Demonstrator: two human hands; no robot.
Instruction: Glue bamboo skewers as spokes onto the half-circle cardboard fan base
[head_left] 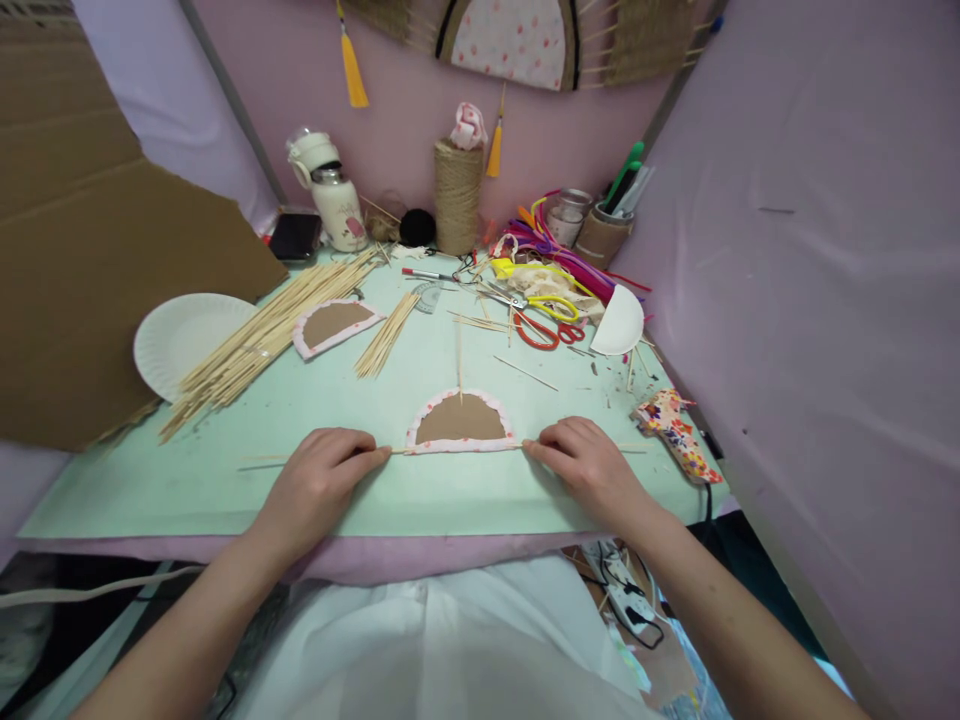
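A half-circle of brown cardboard (pixel 463 418) with a pink patterned fabric rim lies flat on the green table top (pixel 420 505) in front of me. One thin wooden stick (pixel 460 350) stands out from the top of its curve. Along its straight edge, more thin stick (pixel 397 451) sticks out at both sides. My left hand (pixel 322 475) pinches the stick at the left corner, thumb and fingers together. At the right corner, my right hand (pixel 581 465) pinches the stick end in the same way. Whether it is one stick or two is hidden under the half-circle.
A second fabric-edged half-circle (pixel 335 328) lies behind, between a long stick bundle (pixel 262 345) and a short one (pixel 388 335). Scissors (pixel 536 332) and a white half plate (pixel 619 322) lie at back right. A glue gun (pixel 679 435) rests at the right edge. Large cardboard (pixel 97 260) leans at left.
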